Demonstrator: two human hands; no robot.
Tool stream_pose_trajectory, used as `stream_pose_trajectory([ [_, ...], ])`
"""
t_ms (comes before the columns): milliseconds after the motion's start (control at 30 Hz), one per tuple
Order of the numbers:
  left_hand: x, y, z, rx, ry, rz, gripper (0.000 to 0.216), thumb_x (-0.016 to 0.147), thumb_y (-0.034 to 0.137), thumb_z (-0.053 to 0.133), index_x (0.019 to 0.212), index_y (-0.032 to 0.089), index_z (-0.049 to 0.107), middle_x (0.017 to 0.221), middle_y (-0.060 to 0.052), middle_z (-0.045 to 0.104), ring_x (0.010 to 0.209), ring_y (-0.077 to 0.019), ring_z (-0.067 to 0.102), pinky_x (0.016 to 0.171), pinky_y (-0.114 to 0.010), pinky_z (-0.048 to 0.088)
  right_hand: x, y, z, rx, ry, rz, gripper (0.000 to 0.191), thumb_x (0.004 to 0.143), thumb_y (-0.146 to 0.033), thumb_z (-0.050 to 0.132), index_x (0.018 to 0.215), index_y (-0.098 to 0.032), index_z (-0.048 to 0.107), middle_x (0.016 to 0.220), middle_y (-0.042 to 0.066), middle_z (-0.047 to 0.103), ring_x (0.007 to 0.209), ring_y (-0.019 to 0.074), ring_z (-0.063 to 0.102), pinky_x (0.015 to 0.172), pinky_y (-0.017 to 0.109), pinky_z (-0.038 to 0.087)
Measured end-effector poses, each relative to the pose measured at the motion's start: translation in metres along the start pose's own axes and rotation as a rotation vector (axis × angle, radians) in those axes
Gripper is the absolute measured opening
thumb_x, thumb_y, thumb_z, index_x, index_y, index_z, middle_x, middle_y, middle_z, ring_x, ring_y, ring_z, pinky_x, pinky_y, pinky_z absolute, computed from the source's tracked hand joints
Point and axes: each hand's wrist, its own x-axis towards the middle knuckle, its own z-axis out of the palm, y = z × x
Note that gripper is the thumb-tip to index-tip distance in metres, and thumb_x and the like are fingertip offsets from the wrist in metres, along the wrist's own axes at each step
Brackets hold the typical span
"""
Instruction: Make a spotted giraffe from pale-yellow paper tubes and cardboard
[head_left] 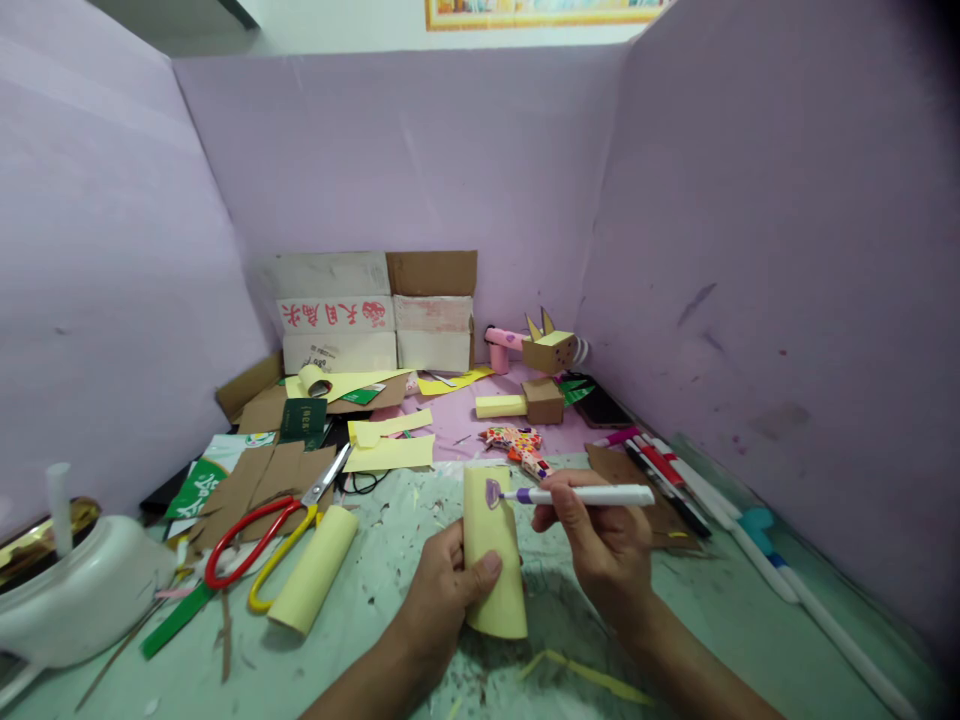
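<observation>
My left hand (444,583) is wrapped round a yellow paper tube (495,590), its thumb pressed on the front. My right hand (604,540) pinches a white marker (600,494) with a purple band. The marker's tip touches the tube near its upper end, where a small purple patch is drawn. Another yellow paper tube (315,570) lies on the table to the left, beside scissors (281,545) with red and yellow handles.
Cardboard pieces (262,490) and yellow paper strips (390,453) lie at the back left, before a flattened box (337,310). A cardboard figure (551,352) stands at the back right. Several markers (664,465) lie along the right wall. A white pot-shaped container (97,590) sits at left.
</observation>
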Motion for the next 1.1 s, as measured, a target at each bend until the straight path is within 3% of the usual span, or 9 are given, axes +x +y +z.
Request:
stream_pose_trajectory([
  [300,-0.002,0.003,0.001,0.063,0.002,0.026,0.065,0.061,0.049,0.083,0.106,0.007,0.064,0.083,-0.011,0.071,0.072,-0.0186,0.061,0.064,-0.027,0.047,0.002,0.0,0.002,0.029,0.041,0.007,0.012,0.093,-0.024,0.055,0.087,-0.018,0.064,0.059,0.0,0.066,0.05,0.013,0.063,0.049,0.023,0.053],
  [600,0.007,-0.01,-0.007,0.095,-0.035,0.072,0.063,0.06,0.051,0.082,0.103,0.007,0.066,0.081,-0.01,0.069,0.068,-0.0164,0.057,0.061,-0.026,0.046,-0.002,0.003,0.0,-0.008,0.017,-0.002,0.011,0.094,-0.021,0.053,0.092,-0.02,0.064,0.062,-0.002,0.066,0.054,0.0125,0.065,0.055,0.024,0.054],
  [1100,0.002,-0.002,-0.002,0.127,-0.068,0.075,0.067,0.059,0.052,0.081,0.105,0.006,0.063,0.086,-0.012,0.068,0.078,-0.0225,0.059,0.07,-0.031,0.047,-0.003,0.004,0.0,-0.079,-0.025,-0.088,0.012,0.092,-0.017,0.053,0.093,-0.02,0.064,0.066,-0.002,0.066,0.055,0.0125,0.066,0.054,0.023,0.054],
])
